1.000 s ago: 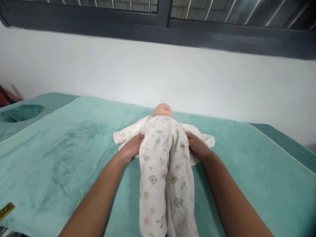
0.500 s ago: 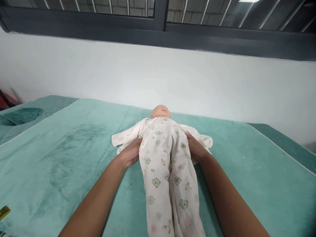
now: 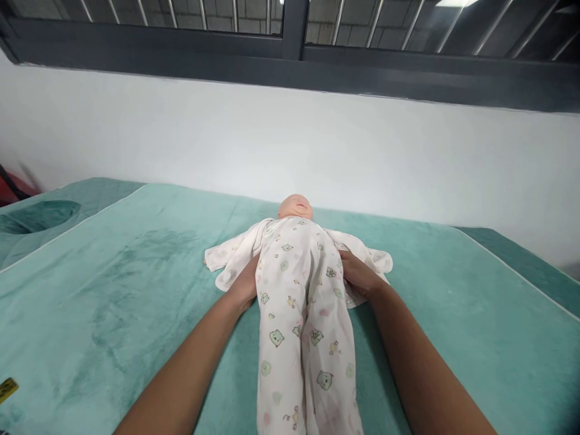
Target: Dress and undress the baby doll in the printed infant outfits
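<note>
A baby doll (image 3: pixel 293 207) lies on its back with its head toward the wall. White printed baby trousers (image 3: pixel 283 302) cover its front and stretch down past the lower edge of the view. Beneath them a white baby jacket (image 3: pixel 233 251) is spread out, one sleeve to each side. My left hand (image 3: pixel 247 281) is closed at the left side of the trousers, fingertips hidden by cloth. On the opposite side my right hand (image 3: pixel 357 275) grips the trousers' edge, over the jacket; its fingertips are tucked out of sight.
The doll rests on a green padded bed (image 3: pixel 136 290) with pale seams and a hollow (image 3: pixel 40 216) at the far left. Behind it rises a white wall (image 3: pixel 290 145) below a dark window frame (image 3: pixel 290 66) with metal bars. A yellow label (image 3: pixel 8 389) shows at the lower left.
The trouser legs have swung a little to the left. My left hand has turned and slid further in beneath the cloth; my right hand has moved slightly left.
</note>
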Available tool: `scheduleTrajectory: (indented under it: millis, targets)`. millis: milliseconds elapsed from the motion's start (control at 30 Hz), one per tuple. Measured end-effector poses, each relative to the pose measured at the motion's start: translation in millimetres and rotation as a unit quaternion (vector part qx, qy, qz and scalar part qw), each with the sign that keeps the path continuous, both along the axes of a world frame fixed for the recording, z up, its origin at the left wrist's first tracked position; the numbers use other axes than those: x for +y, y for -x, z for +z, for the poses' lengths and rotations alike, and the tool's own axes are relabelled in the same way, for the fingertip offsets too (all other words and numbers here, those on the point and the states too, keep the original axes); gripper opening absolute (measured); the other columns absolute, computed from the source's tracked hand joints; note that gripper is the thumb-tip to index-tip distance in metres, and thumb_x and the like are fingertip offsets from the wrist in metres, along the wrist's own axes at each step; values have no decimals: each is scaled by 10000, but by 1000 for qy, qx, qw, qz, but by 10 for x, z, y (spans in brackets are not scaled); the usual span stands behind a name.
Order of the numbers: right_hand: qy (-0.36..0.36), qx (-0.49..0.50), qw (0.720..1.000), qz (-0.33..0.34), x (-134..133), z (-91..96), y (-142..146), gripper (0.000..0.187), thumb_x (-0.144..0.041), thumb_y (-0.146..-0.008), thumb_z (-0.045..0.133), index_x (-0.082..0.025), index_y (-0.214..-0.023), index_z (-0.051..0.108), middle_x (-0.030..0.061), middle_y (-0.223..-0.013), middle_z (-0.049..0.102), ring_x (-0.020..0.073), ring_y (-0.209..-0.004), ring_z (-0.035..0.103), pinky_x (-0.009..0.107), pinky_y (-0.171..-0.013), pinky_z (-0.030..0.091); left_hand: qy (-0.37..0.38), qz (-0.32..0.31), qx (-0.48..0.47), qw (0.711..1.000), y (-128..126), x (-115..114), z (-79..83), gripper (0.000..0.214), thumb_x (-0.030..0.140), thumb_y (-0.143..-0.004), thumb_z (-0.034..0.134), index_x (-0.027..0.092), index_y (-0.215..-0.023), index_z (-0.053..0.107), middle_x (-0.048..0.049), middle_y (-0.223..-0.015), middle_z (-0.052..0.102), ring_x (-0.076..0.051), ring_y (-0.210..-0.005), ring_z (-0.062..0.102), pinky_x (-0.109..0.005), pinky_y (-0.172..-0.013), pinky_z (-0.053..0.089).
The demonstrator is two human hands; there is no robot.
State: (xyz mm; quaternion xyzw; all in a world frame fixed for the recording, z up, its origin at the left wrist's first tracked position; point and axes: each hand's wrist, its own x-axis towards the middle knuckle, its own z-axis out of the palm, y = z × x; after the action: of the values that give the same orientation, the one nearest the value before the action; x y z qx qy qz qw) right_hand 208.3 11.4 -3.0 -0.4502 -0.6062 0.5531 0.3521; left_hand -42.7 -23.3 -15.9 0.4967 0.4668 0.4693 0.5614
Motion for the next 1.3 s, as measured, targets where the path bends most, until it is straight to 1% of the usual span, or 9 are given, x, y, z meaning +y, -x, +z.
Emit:
scheduleTrajectory:
  millis: [167,267,367,467,667,733,933,1100,1300]
  targets:
    - [-79,-98,990,-63,31,-56,44,224,-316,-722,617,-167,-817,754,48,-806,738,266,-810,635,381,-748,506,15,12,-5,1000,-18,-12,15,452,409,-777,652,195,-1174,645,-106,-1207,669,-291,-1098,593,-393,-911,483]
    - [-96,-143,981,-93,30,-84,65,219,-320,-710,624,-161,-788,753,48,-781,735,290,-829,626,390,-749,493,43,-5,-25,999,1,-4,11,468,426,-776,650,186,-1178,641,-115,-1145,695,-295,-1035,620,-409,-858,510]
    - [-82,-82,989,-89,8,-98,63,262,-327,-708,639,-182,-895,751,50,-794,737,285,-833,633,400,-764,498,59,-15,-22,998,19,16,-16,480,430,-766,665,186,-1178,639,-124,-1136,695,-301,-1020,627,-416,-843,516]
    - [-37,-13,996,-81,-12,-97,19,342,-351,-705,659,-214,-1010,729,51,-770,734,268,-778,643,398,-709,514,53,-15,-21,998,24,9,-13,484,408,-747,688,192,-1177,637,-125,-1159,686,-305,-1039,626,-421,-870,511]
    - [23,93,995,-14,0,-112,-99,446,-327,-670,738,-228,-1103,693,21,-716,720,202,-649,627,324,-596,490,86,-2,-12,996,17,-135,185,492,336,-657,768,146,-1101,677,-142,-1076,714,-362,-1163,560,-418,-955,468]
    - [31,95,995,-6,10,-124,-107,439,-314,-666,746,-227,-1094,698,16,-708,721,191,-626,619,312,-580,477,104,-7,-24,994,18,-159,200,480,320,-644,777,136,-1078,689,-140,-1032,725,-369,-1168,554,-409,-959,466]
    - [29,53,998,-2,11,-116,-79,311,-307,-685,714,-211,-980,737,1,-640,705,193,-616,622,311,-590,482,157,-14,-117,981,19,-116,85,467,259,-631,785,151,-1076,690,-118,-955,740,-314,-1019,651,-409,-886,515]
    - [14,10,1000,-1,-39,-48,-27,284,-346,-692,691,-192,-925,743,24,-693,727,236,-702,652,352,-649,521,175,-26,-188,966,-48,-126,158,394,229,-669,771,151,-1050,708,-115,-892,745,-288,-965,676,-377,-860,530]
    - [-18,49,996,-67,-160,99,148,332,-392,-691,713,-197,-958,739,71,-858,755,299,-900,663,400,-778,535,187,-23,-225,956,-116,-119,160,406,243,-720,742,150,-1111,683,-109,-901,743,-273,-946,680,-370,-861,528]
